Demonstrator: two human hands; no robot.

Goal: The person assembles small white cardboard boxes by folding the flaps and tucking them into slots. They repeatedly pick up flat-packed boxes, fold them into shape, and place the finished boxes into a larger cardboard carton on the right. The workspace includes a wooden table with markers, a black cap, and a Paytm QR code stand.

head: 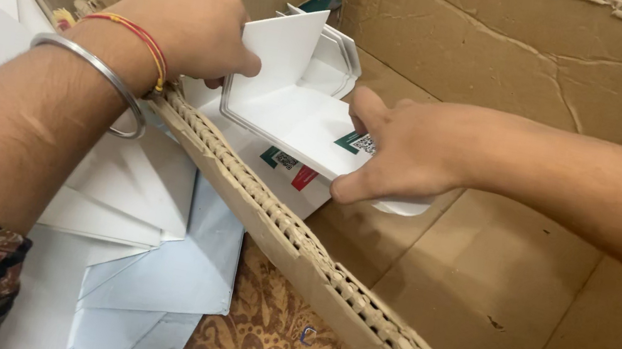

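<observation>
Both my hands reach into a big brown cardboard box (516, 57). My left hand (193, 24), with a steel bangle and a red thread at the wrist, grips the upright flap of a small white folded box (289, 104). My right hand (407, 153) pinches the same white box at its lower right corner, thumb on top near a small green printed label. More white boxes of the same kind lie stacked under and behind it, against the carton's near wall.
The carton's torn corrugated edge (292, 235) runs diagonally below my hands. Outside it, at the left, lies a heap of flat white sheets (137, 255) on a brown patterned surface (259, 334). The carton's floor (502, 291) shows at the right.
</observation>
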